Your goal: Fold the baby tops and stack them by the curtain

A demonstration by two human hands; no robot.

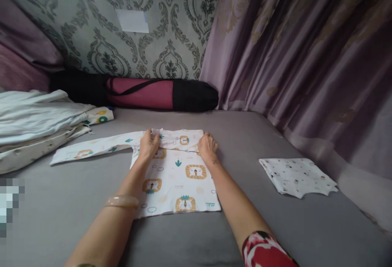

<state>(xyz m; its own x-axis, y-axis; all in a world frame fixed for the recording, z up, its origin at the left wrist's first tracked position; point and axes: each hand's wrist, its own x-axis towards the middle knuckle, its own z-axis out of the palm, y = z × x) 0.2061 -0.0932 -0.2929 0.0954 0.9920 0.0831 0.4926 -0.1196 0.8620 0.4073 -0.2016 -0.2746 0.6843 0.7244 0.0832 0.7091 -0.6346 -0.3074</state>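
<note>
Sleeve (pixel 173 141) being folded over shirt (pixel 171 179) | left hand (pixel 149 145) (eleven o'clock), right hand (pixel 208 146) (one) seemingly pinching its ends | likely needing smoothing next

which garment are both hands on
The lion-print shirt, one sleeve stretched sideways: the left hand and right hand are on its upper part. Neither touches the folded garment or heaped clothes.

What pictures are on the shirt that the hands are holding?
The white shirt has lion faces with tan manes and green leaves, as the head view shows.
</note>
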